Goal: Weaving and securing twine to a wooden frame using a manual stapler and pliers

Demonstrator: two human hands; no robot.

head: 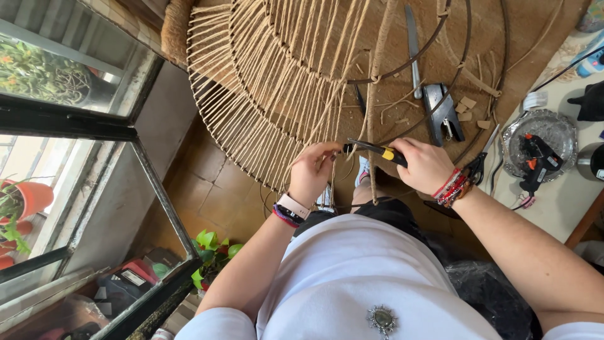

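The right hand [425,165] is closed around the yellow-and-black handle of a pair of pliers [376,150], whose dark nose points toward nine o'clock. The left hand [313,171] sits just beside that nose, fingers pinched together on what looks like a strand of jute twine [327,129] — the grip itself is too small to read for certain. Both hands work at the six o'clock edge of a large round wire frame [277,82] wrapped with radiating twine, which fills the upper middle of the view.

Under the bare part of the frame, at about one o'clock from the right hand, a staple gun [442,113] lies on a woven mat [535,38], with a long knife [413,50] just above it. At three o'clock, on the desk [553,195], a glue gun [533,160] rests in a foil tray [557,126].

At nine o'clock — well apart — stands a glass window [69,126], with green leaves [211,249] on the floor below.
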